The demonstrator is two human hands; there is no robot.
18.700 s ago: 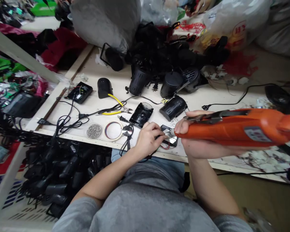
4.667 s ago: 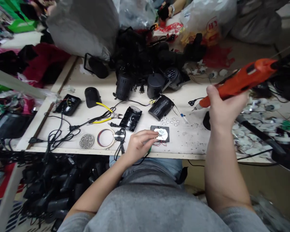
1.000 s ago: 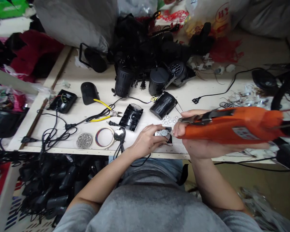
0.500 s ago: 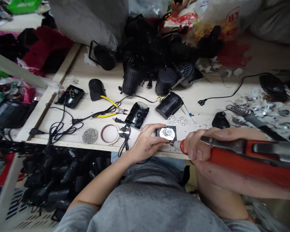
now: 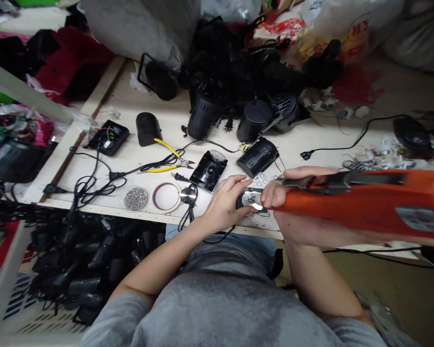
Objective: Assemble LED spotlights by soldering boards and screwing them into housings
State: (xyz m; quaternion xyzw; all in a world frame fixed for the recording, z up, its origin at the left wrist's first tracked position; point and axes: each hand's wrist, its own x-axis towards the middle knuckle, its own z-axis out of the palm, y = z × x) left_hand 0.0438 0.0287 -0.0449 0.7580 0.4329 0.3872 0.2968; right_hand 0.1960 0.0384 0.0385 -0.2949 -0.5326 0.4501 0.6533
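Observation:
My right hand (image 5: 296, 202) is wrapped round an orange electric screwdriver (image 5: 361, 205), whose tip points at a small black square plate (image 5: 249, 200) with a shiny round part on it, near the table's front edge. My left hand (image 5: 226, 205) pinches that plate from the left and steadies it. Small silver screws (image 5: 260, 180) lie just behind the plate. Red wires show under the plate's front edge.
A black back cover (image 5: 210, 169), yellow-handled cutters (image 5: 168, 161), a tape ring (image 5: 166, 196) and a dish of small metal bits (image 5: 136, 198) lie to the left. Black lamp housings (image 5: 238, 111) pile at the back. Cables hang over the table's front edge (image 5: 104, 209).
The screwdriver has risen and levelled, and its body now covers more of the right side. My left hand stays on the plate. The view shifted slightly.

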